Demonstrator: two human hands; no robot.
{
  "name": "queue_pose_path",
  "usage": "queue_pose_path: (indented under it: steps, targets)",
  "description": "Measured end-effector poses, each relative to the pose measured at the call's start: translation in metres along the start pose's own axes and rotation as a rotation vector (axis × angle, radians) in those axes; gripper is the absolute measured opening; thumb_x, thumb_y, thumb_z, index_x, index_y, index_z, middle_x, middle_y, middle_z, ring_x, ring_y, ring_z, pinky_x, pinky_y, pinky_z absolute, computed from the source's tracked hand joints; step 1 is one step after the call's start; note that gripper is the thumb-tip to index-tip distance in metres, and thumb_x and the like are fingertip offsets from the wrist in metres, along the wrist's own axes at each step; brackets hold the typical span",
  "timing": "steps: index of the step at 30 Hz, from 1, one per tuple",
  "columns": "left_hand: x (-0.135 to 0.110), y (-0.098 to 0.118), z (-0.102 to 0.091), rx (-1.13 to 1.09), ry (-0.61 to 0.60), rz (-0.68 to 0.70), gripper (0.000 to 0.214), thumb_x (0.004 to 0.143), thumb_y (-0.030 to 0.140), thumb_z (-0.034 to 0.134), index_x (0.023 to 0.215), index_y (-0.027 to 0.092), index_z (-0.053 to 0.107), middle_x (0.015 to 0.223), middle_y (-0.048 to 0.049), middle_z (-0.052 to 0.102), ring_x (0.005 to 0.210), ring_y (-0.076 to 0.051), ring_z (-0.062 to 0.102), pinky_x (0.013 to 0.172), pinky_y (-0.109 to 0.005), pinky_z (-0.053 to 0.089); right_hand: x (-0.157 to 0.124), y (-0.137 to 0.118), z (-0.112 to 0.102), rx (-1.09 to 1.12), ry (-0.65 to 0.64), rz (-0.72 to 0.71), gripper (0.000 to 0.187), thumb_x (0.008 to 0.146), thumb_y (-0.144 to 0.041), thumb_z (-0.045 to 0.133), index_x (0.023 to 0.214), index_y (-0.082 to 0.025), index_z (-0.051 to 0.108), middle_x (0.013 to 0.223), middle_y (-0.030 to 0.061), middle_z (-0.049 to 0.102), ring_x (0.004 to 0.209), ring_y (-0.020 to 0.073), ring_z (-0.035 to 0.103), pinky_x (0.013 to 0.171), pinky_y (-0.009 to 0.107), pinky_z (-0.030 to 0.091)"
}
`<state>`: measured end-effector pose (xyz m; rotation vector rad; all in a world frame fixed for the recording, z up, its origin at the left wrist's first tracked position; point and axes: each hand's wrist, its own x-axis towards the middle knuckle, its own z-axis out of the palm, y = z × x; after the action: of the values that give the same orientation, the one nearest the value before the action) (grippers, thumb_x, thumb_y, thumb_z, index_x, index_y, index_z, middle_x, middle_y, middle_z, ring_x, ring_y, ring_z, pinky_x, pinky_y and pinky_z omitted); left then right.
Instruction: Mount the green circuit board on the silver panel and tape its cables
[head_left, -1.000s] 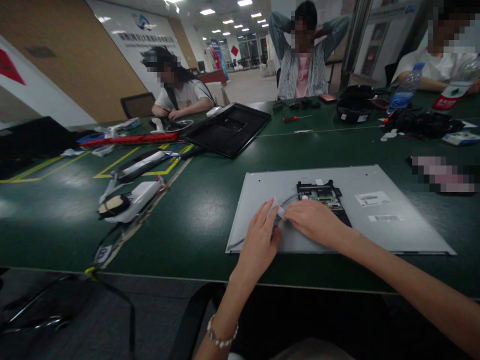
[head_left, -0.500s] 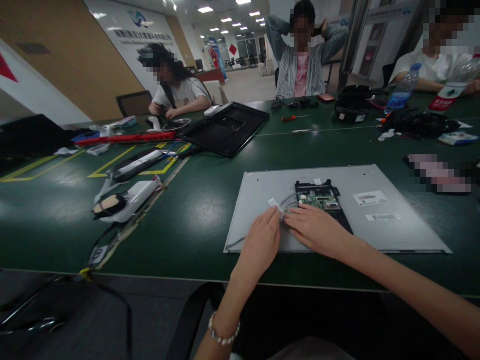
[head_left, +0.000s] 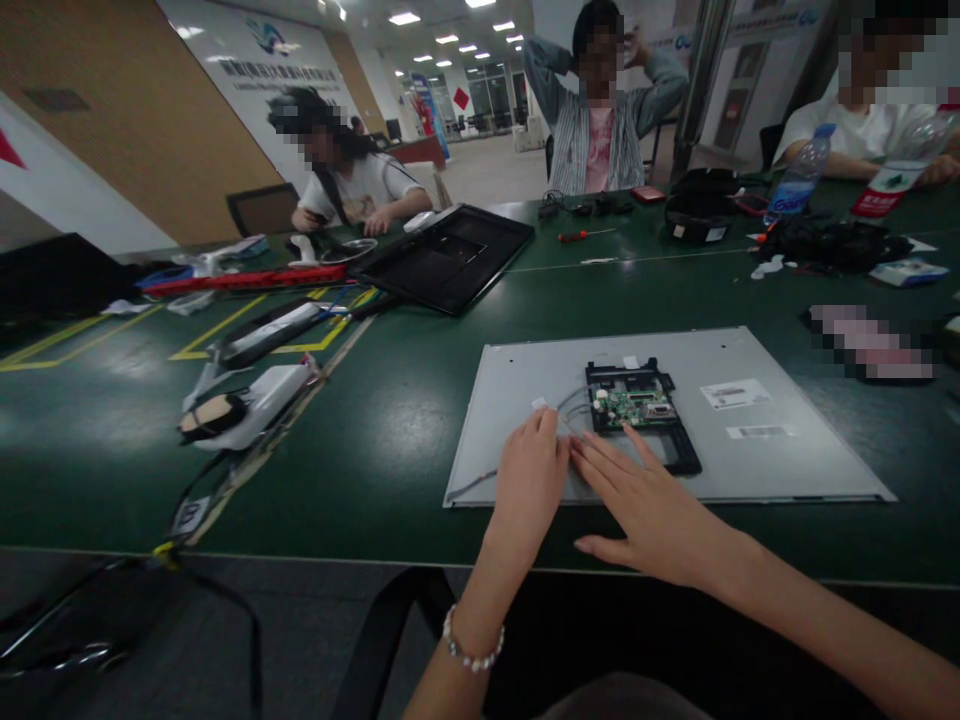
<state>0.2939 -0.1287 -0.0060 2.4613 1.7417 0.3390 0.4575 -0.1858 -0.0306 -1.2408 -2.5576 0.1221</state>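
A silver-grey flat display panel (head_left: pixel 780 470) lies on the table in front of me, back side up. On it sits a black plastic frame (head_left: pixel 686 455) with a green circuit board (head_left: pixel 626 405). Grey cables (head_left: pixel 574 393) run left from the board towards my left hand (head_left: pixel 531 470), and a cable end comes out on that hand's other side. My left fingers are curled together over the cables, and what they pinch is hidden. A bit of white tape (head_left: pixel 538 403) shows behind them. My right hand (head_left: pixel 649 510) is open, fingers spread, its fingertips beside the left hand.
A black monitor cover (head_left: pixel 450 260) lies farther back. To the left are a white device with a strap (head_left: pixel 255 405) and a red strip (head_left: pixel 247 280). A screwdriver (head_left: pixel 574 237), a black case (head_left: pixel 701 215) and bottles (head_left: pixel 802 180) stand or lie at the back. Several people sit across the table.
My right hand has drawn back towards me and spread its fingers, uncovering more of the black frame. My left hand has shifted slightly right, its fingers more curled; less white tape shows.
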Motion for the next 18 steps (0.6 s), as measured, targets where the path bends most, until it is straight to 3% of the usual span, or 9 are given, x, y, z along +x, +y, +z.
queue_pose_path:
  steps: [6,11,14,18]
  targets:
    - [0.000,-0.003,0.000,-0.001,0.034,0.015,0.019,0.094,0.018,0.052,0.113,0.016,0.053,0.117,-0.0135,0.066,0.108,-0.027,0.064,0.093,-0.040,0.050,0.001,-0.006,-0.009,0.071,-0.025,0.059,0.068,0.099,-0.054,0.037,0.148,-0.007,0.042,0.154,0.0161,0.041,0.147,0.0273,0.029,0.121,0.055,0.013]
    - [0.001,-0.006,0.001,-0.072,0.067,0.034,0.025,0.091,0.016,0.057,0.115,0.015,0.053,0.118,-0.0135,0.064,0.112,-0.028,0.061,0.096,-0.043,0.049,-0.011,0.008,-0.034,0.275,-0.008,0.128,0.059,0.100,-0.047,0.040,0.153,-0.019,0.036,0.156,0.0089,0.041,0.146,0.0243,0.032,0.119,0.052,0.025]
    - [0.002,-0.008,0.002,-0.155,0.083,0.040,0.030,0.088,0.016,0.059,0.117,0.015,0.054,0.122,-0.0142,0.062,0.116,-0.029,0.059,0.101,-0.046,0.047,-0.028,0.036,-0.054,0.388,0.129,0.318,0.062,0.098,-0.049,0.043,0.155,-0.027,0.030,0.159,0.0057,0.035,0.146,0.0257,0.031,0.118,0.052,0.028]
    - [0.000,-0.015,0.000,-0.320,0.152,0.080,0.038,0.090,0.019,0.056,0.128,0.014,0.051,0.140,-0.0169,0.051,0.132,-0.027,0.048,0.113,-0.046,0.039,-0.061,0.097,-0.072,0.442,0.317,0.755,0.061,0.097,-0.054,0.041,0.152,-0.029,0.036,0.159,0.0082,0.035,0.144,0.0299,0.035,0.117,0.050,0.027]
